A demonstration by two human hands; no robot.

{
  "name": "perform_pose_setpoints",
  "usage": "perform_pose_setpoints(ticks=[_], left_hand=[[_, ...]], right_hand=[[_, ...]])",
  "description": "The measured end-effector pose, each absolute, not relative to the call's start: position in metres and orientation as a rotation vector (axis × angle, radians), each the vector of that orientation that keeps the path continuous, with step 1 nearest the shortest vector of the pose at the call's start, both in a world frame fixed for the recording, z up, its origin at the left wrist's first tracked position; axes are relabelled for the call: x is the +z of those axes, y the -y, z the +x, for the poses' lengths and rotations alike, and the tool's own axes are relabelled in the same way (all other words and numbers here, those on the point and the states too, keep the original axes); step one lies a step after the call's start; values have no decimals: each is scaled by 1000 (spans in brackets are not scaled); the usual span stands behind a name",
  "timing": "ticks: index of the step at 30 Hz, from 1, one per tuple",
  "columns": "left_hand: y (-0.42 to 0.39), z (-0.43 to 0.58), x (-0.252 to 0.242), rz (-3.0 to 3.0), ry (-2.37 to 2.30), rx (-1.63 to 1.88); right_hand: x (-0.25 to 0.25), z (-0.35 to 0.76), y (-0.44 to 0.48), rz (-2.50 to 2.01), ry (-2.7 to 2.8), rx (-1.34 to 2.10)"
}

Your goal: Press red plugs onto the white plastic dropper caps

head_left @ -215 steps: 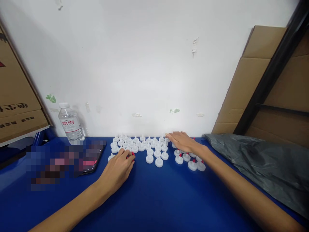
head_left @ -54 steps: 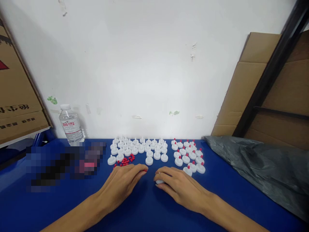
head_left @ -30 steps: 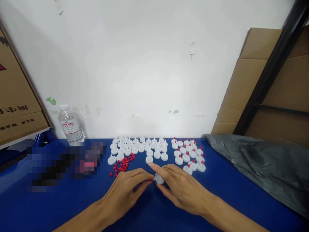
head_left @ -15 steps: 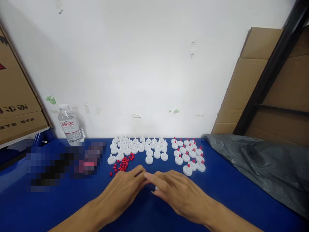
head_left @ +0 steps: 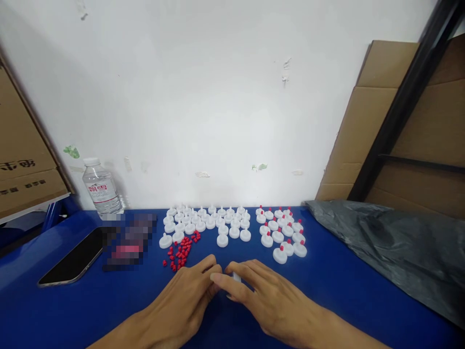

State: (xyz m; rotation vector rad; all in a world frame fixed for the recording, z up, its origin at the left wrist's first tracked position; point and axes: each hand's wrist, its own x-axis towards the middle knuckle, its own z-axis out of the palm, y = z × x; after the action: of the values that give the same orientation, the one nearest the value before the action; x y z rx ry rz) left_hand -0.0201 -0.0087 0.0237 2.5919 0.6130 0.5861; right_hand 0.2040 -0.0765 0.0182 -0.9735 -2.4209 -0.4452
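My left hand (head_left: 185,303) and my right hand (head_left: 267,298) meet fingertip to fingertip low on the blue table (head_left: 337,281). Between them a small white cap (head_left: 236,277) shows, pinched by my right fingers; my left fingers are pressed together at it, and what they hold is hidden. A loose heap of small red plugs (head_left: 181,249) lies just beyond my left hand. Behind it stand several plain white caps (head_left: 207,220). To the right stand several white caps with red plugs fitted (head_left: 281,232).
A water bottle (head_left: 100,186) stands at the wall on the left, with a dark phone (head_left: 74,261) lying in front of it. A grey plastic bag (head_left: 392,247) covers the right side. Cardboard boxes (head_left: 22,160) and flat cardboard (head_left: 381,121) flank the table.
My hands came back from the cap rows to the table's near middle and closed on one white cap. In the last second they drew together and slightly toward me.
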Motion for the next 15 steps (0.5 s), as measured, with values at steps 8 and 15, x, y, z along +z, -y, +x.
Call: perform_pose_setpoints(ticks=[8, 15], left_hand=[[13, -20, 25, 2518, -554, 649], [11, -20, 27, 2509, -579, 658]], right_hand=[[21, 201, 82, -975, 2424, -463], [20, 198, 79, -961, 2379, -445]])
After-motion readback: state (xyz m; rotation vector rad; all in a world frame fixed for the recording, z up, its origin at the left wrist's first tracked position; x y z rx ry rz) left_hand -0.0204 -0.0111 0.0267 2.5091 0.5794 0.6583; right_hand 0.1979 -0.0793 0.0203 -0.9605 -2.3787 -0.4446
